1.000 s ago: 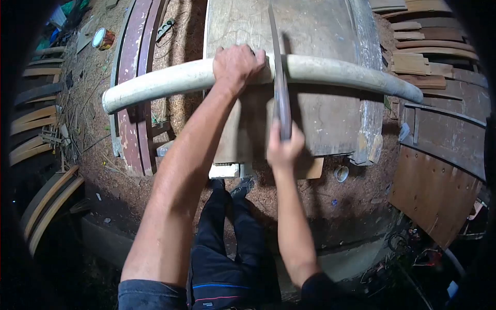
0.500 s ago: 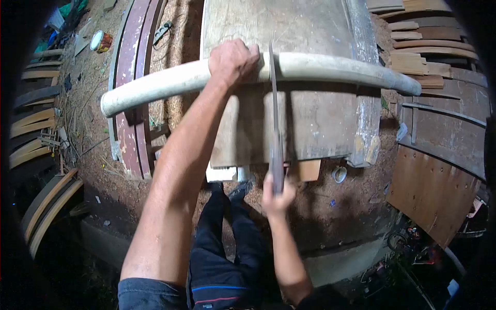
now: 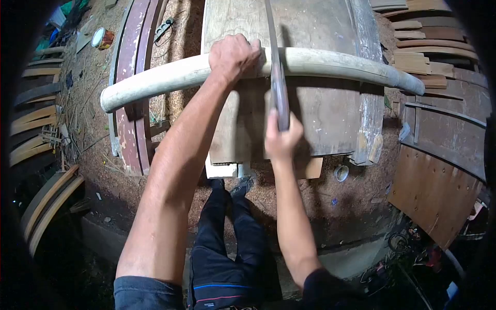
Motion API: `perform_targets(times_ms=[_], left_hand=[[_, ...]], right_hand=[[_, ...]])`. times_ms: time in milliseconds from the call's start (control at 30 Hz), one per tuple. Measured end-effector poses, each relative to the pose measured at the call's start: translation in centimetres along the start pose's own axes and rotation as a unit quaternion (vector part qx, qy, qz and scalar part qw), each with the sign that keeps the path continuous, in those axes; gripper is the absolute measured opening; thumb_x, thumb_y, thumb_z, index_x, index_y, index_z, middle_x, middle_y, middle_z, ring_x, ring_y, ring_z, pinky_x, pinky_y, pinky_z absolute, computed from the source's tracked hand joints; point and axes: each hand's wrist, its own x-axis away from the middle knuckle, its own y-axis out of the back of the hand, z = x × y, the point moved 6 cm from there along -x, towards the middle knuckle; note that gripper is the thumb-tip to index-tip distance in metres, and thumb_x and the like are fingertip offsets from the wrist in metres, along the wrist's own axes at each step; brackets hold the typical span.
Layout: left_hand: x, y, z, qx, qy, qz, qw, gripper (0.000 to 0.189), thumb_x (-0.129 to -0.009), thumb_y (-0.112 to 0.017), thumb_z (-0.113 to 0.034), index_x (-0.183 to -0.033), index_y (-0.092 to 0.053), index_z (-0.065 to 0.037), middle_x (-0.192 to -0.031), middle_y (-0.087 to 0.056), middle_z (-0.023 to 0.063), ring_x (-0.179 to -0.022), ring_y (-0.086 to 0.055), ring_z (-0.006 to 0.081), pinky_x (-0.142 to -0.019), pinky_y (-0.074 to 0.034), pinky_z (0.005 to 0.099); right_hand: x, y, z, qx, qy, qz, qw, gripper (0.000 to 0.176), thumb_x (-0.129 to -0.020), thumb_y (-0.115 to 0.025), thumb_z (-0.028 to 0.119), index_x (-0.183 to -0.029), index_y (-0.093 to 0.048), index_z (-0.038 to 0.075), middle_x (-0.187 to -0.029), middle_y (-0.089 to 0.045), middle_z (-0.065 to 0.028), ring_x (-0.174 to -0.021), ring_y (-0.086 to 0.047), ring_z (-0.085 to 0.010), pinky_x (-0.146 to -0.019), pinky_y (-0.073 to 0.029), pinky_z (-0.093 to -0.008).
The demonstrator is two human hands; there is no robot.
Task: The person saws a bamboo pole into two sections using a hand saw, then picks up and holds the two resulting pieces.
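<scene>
A pale, curved wooden pole (image 3: pixel 160 81) lies crosswise over the wooden workbench (image 3: pixel 320 119), its ends reaching past both sides. My left hand (image 3: pixel 232 57) is closed over the pole just left of its middle, fingers wrapped over the far side. In my right hand (image 3: pixel 283 138), slightly blurred, is the handle of a handsaw (image 3: pixel 279 93). The saw's narrow blade crosses the pole just right of my left hand, and its far end points away over the bench top.
Beyond the pole's left end are worn maroon planks (image 3: pixel 132 77) and a power strip (image 3: pixel 164 30). A paint can (image 3: pixel 102 39) lies at far left. Curved wood pieces (image 3: pixel 436 45) are stacked at right, above a plywood sheet (image 3: pixel 431 199). Shavings cover the ground.
My right hand has pushed the saw forward, away from my body, so more blade extends past the pole. My left hand keeps its grip on the pole.
</scene>
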Motion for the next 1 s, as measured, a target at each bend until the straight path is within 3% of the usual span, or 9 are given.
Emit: perform_targets(times_ms=[200,267,333,467,533,667,833,867,1000], left_hand=[[-0.8,0.0,0.2,-0.008,0.005,0.001,1.000,0.052,-0.088,-0.046,-0.046,-0.092,-0.072,-0.001,-0.093,-0.070,0.0235,-0.087,-0.069,0.0368,-0.079,-0.055,0.0432],[-1.1,1.1,-1.3,-0.155,-0.078,-0.001,0.985,0.049,-0.087,-0.045,-0.044,-0.088,-0.072,-0.002,-0.092,-0.070,0.0233,-0.087,-0.069,0.0371,-0.079,-0.055,0.0421],[-4.0,0.9,1.1,0.012,-0.008,-0.055,0.998,0.045,-0.086,-0.045,-0.042,-0.084,-0.071,-0.005,-0.087,-0.069,0.0238,-0.084,-0.069,0.0374,-0.076,-0.055,0.0424],[-4.9,0.6,1.0,-0.016,-0.043,-0.086,0.995,0.045,-0.084,-0.047,-0.041,-0.083,-0.072,-0.004,-0.082,-0.068,0.0245,-0.081,-0.068,0.0383,-0.075,-0.054,0.0448],[-4.0,0.7,0.5,-0.017,-0.046,-0.077,0.996,0.048,-0.084,-0.046,-0.042,-0.080,-0.072,-0.002,-0.082,-0.068,0.0255,-0.081,-0.068,0.0390,-0.076,-0.054,0.0455],[-2.9,0.9,-0.5,0.007,-0.020,-0.017,1.000,0.055,-0.085,-0.042,-0.045,-0.080,-0.072,0.001,-0.081,-0.067,0.0280,-0.081,-0.068,0.0405,-0.078,-0.054,0.0465],[1.8,1.4,-4.4,-0.040,-0.043,0.146,0.988,0.097,-0.066,-0.056,-0.086,-0.107,-0.059,0.002,-0.097,-0.067,0.0230,-0.092,-0.067,0.0369,-0.080,-0.055,0.0461],[2.8,1.3,-4.7,-0.065,-0.086,0.117,0.987,0.092,-0.063,-0.072,-0.075,-0.111,-0.052,0.001,-0.102,-0.064,0.0226,-0.096,-0.066,0.0371,-0.082,-0.054,0.0449],[4.0,0.7,-5.0,-0.078,-0.100,0.066,0.990,0.072,-0.065,-0.083,-0.048,-0.110,-0.051,-0.002,-0.102,-0.064,0.0201,-0.097,-0.065,0.0358,-0.083,-0.052,0.0451]], right_hand=[[13.5,4.1,-2.7,0.037,0.072,-0.079,0.994,0.015,-0.085,-0.059,0.009,-0.083,-0.067,-0.003,-0.067,-0.066,-0.0139,-0.055,-0.063,-0.0198,-0.057,-0.049,-0.0309],[11.2,2.9,-3.0,0.033,0.061,-0.055,0.996,0.007,-0.081,-0.065,0.005,-0.078,-0.067,0.000,-0.063,-0.066,-0.0099,-0.053,-0.065,-0.0170,-0.051,-0.050,-0.0299],[7.9,1.8,-3.3,0.085,0.127,-0.032,0.988,0.004,-0.079,-0.066,0.005,-0.076,-0.066,0.002,-0.059,-0.062,-0.0080,-0.051,-0.064,-0.0190,-0.049,-0.048,-0.0305],[5.6,5.2,-0.8,-0.030,0.034,-0.006,0.999,0.012,-0.082,-0.065,0.011,-0.076,-0.065,0.001,-0.057,-0.059,-0.0056,-0.050,-0.059,-0.0168,-0.050,-0.045,-0.0278],[7.8,7.4,0.6,0.017,0.169,-0.043,0.985,0.012,-0.083,-0.064,0.010,-0.076,-0.066,0.000,-0.059,-0.058,-0.0039,-0.050,-0.058,-0.0140,-0.050,-0.045,-0.0280],[11.2,10.2,-0.4,-0.085,0.035,-0.065,0.994,0.016,-0.086,-0.065,0.011,-0.074,-0.063,0.000,-0.059,-0.056,-0.0038,-0.052,-0.054,-0.0108,-0.051,-0.043,-0.0279],[13.0,10.3,-2.7,-0.114,-0.080,-0.080,0.987,0.020,-0.090,-0.064,0.013,-0.075,-0.061,0.001,-0.062,-0.053,0.0022,-0.057,-0.049,-0.0062,-0.052,-0.040,-0.0253],[13.6,10.5,-3.0,-0.116,-0.085,-0.081,0.986,0.020,-0.091,-0.064,0.014,-0.075,-0.061,0.001,-0.062,-0.053,0.0030,-0.057,-0.049,-0.0062,-0.052,-0.039,-0.0252],[14.3,12.2,-2.6,-0.094,-0.071,-0.071,0.990,0.022,-0.090,-0.064,0.014,-0.073,-0.060,0.002,-0.062,-0.054,0.0033,-0.056,-0.049,-0.0062,-0.051,-0.038,-0.0253]])
